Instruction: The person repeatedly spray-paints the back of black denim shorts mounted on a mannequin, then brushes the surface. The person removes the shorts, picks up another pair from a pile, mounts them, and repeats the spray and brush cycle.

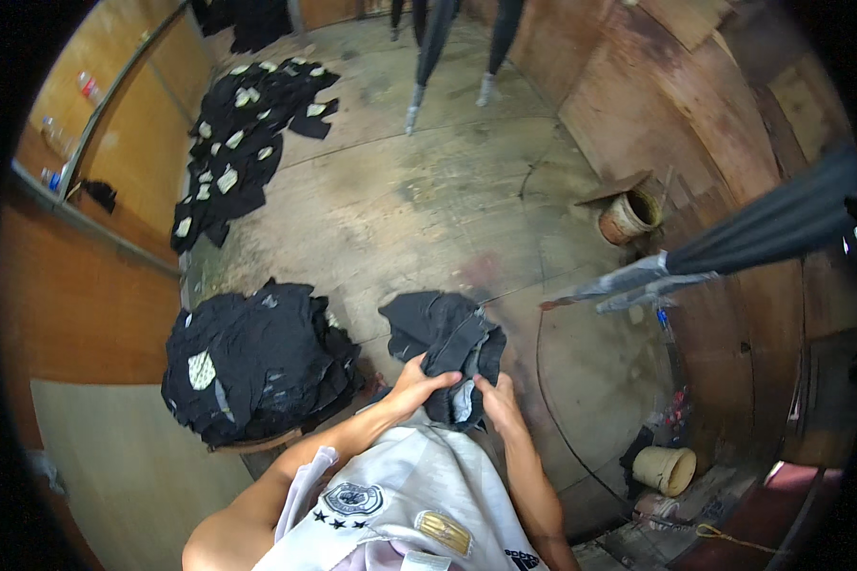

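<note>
Between my two hands, close in front of my body, is a dark grey-black pair of trousers (435, 328), bunched up with a pale patch of lining showing near the waistband. My left hand (417, 385) grips its near left edge, the thumb lying on top of the cloth. On the other side my right hand (494, 398) has its fingers closed on the right edge. The far part of the cloth hangs away from me. To the left stands a big stack of dark garments (257, 362), with a whitish patch on one side.
More dark garments with pale patches (229, 157) lie along the left wall. Dark trouser-clad leg forms (762, 224) jut in from the right, others (433, 57) stand at the back. A dirty bucket (628, 217), a pale bucket (665, 471) and a cable (548, 400) are on the right.
</note>
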`<state>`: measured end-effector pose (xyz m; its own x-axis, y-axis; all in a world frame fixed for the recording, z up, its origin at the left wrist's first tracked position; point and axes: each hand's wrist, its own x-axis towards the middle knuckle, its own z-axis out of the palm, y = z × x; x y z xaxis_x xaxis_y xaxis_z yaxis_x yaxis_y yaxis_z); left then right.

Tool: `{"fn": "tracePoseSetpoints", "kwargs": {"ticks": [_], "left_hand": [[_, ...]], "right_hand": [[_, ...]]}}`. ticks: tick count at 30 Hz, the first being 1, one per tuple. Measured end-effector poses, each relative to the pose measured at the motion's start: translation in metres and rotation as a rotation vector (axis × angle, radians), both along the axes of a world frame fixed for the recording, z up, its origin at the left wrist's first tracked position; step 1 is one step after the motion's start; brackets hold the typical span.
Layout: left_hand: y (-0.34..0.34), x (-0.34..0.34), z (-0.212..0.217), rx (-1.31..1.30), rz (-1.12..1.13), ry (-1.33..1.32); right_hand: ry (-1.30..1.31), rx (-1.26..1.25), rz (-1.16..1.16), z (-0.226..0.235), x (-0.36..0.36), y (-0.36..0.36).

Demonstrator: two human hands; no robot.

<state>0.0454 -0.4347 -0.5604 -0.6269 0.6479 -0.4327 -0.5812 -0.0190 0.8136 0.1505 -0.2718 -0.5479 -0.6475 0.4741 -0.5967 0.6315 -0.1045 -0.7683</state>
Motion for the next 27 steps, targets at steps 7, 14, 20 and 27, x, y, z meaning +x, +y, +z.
{"fn": "tracePoseSetpoints", "kwargs": {"ticks": [7, 14, 20, 27], "left_hand": [[0.024, 0.004, -0.055, -0.664, -0.213, 0.985], [0.140, -0.002, -0.053, -0.567, -0.952, 1.118], [0.256, 0.021, 0.008, -0.320, -0.988, 0.690], [0.339, 0.011, 0.050, -0.386, -0.851, 1.413]], "right_hand": [[0.206, 0.386, 0.321, -0.006, 0.067, 0.045], [0.256, 0.386, 0.410, 0.005, 0.106, 0.140], [-0.206, 0.762, -0.108, -0.021, 0.150, 0.211], [-0.254, 0.324, -0.699, -0.016, 0.168, 0.299]]}}
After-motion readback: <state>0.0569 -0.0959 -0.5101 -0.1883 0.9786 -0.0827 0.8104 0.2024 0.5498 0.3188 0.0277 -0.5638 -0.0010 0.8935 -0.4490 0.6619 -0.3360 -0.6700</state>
